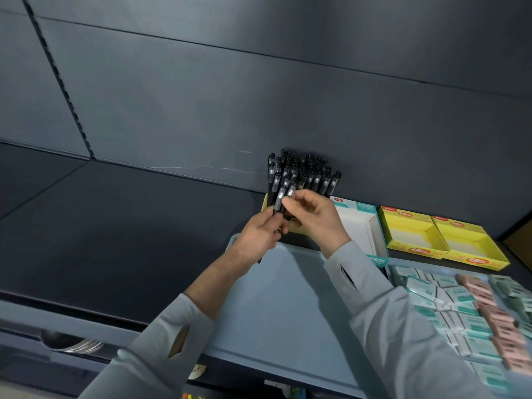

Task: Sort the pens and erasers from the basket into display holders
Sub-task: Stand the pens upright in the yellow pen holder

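I have the left hand curled round a small bunch of black pens, tops up. The right hand pinches the top of one pen in that bunch with thumb and finger. I think I hold them this way so the left hand keeps the bunch steady while the right hand picks out one pen at a time.

Just past the hands stands the holder, a yellow box on the shelf, close to the back wall. It is packed with more pens, all upright with their clips at the top. I think they stand like that so a shopper can see them and pull one out. The bunch is right in front of the holder. I cannot tell if it touches.

Under the hands lies the basket. The part I see below the wrists is bare, so this bunch may be the last of the pens.

Right of the right hand sits a white box, open, with nothing showing inside. Further right are two yellow boxes side by side, also bare inside. I think they wait for the erasers. Those lie low, right of the right arm, green and pink packs heaped in a bin. I cannot tell if that bin is part of the same basket.

Next I would slide the pinched pen into a gap in the holder. It is very full, so a hard push might knock other pens over. I would go gently.
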